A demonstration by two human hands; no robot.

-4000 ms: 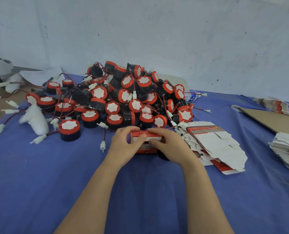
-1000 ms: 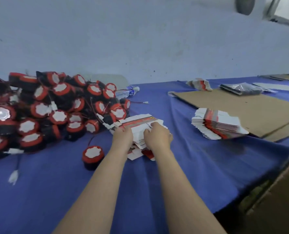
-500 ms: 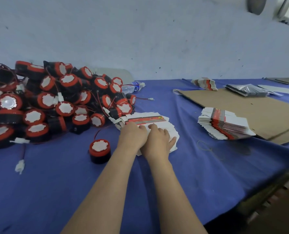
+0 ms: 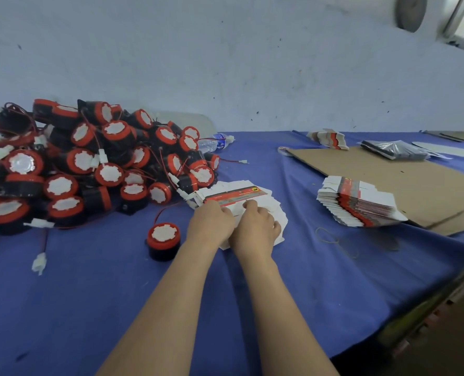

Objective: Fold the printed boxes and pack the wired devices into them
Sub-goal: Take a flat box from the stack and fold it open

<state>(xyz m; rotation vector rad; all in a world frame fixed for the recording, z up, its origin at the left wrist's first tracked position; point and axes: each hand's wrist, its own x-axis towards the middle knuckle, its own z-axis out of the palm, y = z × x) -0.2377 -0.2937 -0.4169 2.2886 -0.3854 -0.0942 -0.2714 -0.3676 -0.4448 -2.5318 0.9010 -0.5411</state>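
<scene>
A fanned stack of flat printed boxes (image 4: 241,192), white with a red band, lies on the blue cloth right of the pile of wired devices (image 4: 103,164). My left hand (image 4: 211,225) and my right hand (image 4: 255,227) sit side by side on the near half of this stack, fingers curled on the top flat box and pinching at it. One black device with a red rim and white cap (image 4: 163,238) stands alone just left of my left wrist, its red wire trailing back to the pile.
A second stack of flat boxes (image 4: 358,202) rests on a brown cardboard sheet (image 4: 388,172) at the right. A smaller bundle (image 4: 329,138), plastic bags (image 4: 393,149) and a water bottle (image 4: 214,142) lie further back. A rubber band (image 4: 331,237) lies near the table's right edge.
Four seconds ago both hands held a folded red box in front of the pile; that box is out of view now. Both hands have come onto the flat stack and drawn slightly nearer.
</scene>
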